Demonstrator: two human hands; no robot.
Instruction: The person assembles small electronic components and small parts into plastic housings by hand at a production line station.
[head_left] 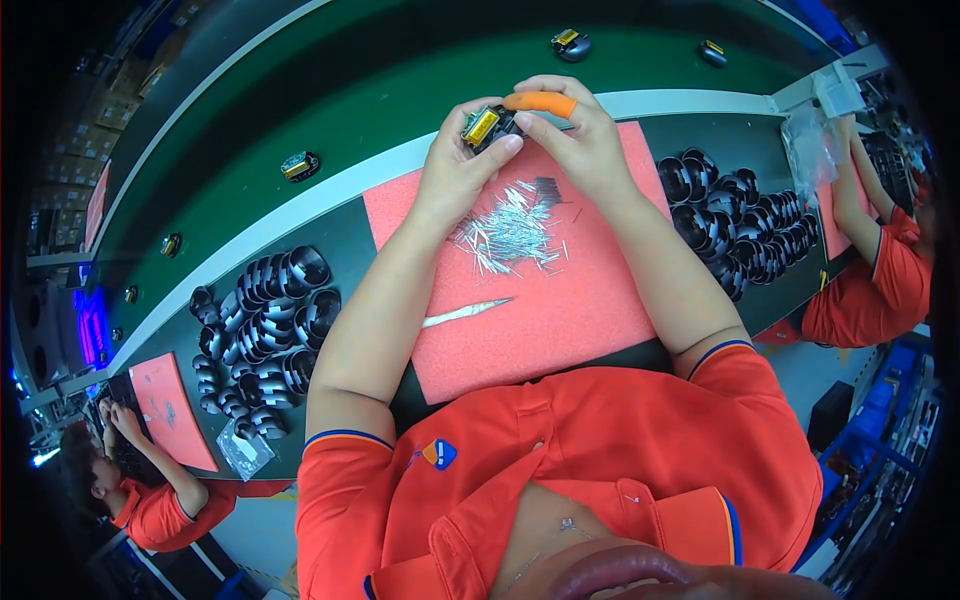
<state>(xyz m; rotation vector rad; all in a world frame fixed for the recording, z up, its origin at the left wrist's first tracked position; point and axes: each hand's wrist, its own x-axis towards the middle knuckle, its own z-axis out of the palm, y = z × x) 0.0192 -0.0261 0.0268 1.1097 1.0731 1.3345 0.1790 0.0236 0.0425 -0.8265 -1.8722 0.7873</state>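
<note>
A small black electronic assembly (508,124) with a yellow-wrapped block (482,126) on it is held up over the far edge of a pink foam mat (540,345). My left hand (452,168) wraps its fingers and thumb round the assembly from the left. From the right, my right hand (585,140) pinches its dark side with thumb and index finger, the index wearing an orange finger cot (541,103). Any tiny part between those fingertips is hidden. Below the hands lies a loose heap of thin silvery pins (508,232). Pointed white tweezers (468,312) rest nearer me on the mat.
Stacked black curved shells stand left (265,325) and right (735,215) of the mat. Beyond a white rail (690,103), a green conveyor belt (400,85) carries several similar assemblies (300,166). Co-workers in red shirts sit at far left (180,515) and far right (870,290).
</note>
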